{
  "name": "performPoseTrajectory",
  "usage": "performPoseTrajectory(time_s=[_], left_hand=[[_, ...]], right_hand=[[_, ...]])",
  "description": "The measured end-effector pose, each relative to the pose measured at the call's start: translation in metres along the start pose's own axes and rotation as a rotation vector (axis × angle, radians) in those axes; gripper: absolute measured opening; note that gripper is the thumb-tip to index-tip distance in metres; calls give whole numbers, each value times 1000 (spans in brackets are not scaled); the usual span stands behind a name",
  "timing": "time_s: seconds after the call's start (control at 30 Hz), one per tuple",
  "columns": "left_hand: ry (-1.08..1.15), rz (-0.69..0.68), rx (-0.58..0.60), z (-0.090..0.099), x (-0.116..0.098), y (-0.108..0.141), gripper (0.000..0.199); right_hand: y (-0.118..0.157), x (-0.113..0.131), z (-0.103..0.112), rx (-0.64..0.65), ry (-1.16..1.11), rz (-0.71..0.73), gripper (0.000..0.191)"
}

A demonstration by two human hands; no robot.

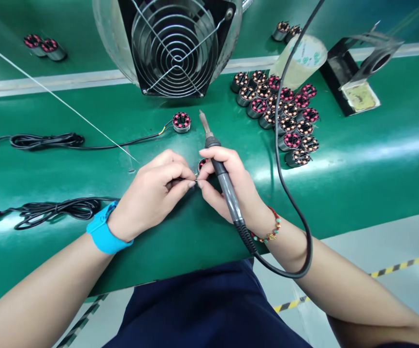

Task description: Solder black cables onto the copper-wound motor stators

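Observation:
My right hand (233, 181) is closed around a soldering iron (227, 188), its tip pointing up and away from me. The thumb and a finger of that hand also pinch near a small motor stator (202, 164), mostly hidden behind the fingers. Close beside it, my left hand (160, 191) pinches the end of a black cable (109, 199), and the fingertips of both hands nearly meet there. Fine wire ends between them are too small to make out. Beyond the hands lies another stator (181, 122) with red windings, joined to a second black cable (133, 142).
A fan with a wire guard (176, 58) stands at the back. Several stators (289, 124) are grouped at right, near a roll of tape (303, 55) and an iron stand with sponge (359, 96). Solder wire (60, 99) slants down from the left. The iron's cord (280, 159) loops over my right forearm.

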State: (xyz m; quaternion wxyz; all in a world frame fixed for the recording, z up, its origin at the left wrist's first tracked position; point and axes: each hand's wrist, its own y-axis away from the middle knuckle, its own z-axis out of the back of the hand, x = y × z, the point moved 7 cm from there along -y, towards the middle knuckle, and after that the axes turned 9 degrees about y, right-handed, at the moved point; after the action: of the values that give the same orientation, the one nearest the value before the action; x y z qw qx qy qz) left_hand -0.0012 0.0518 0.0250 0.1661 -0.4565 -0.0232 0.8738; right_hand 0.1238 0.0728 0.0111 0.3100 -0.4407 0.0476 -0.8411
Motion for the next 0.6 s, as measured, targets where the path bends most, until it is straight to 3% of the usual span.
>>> performPoseTrajectory(time_s=[0.2, 0.37, 0.6], left_hand=[[-96, 11, 45, -4, 0, -2, 14], [-42, 118, 54, -10, 7, -5, 16], [34, 185, 52, -10, 14, -5, 13]], right_hand=[[-1, -3, 5, 39, 22, 31, 38], [-1, -2, 13, 66, 187, 167, 38], [4, 5, 1, 169, 450, 363, 32]])
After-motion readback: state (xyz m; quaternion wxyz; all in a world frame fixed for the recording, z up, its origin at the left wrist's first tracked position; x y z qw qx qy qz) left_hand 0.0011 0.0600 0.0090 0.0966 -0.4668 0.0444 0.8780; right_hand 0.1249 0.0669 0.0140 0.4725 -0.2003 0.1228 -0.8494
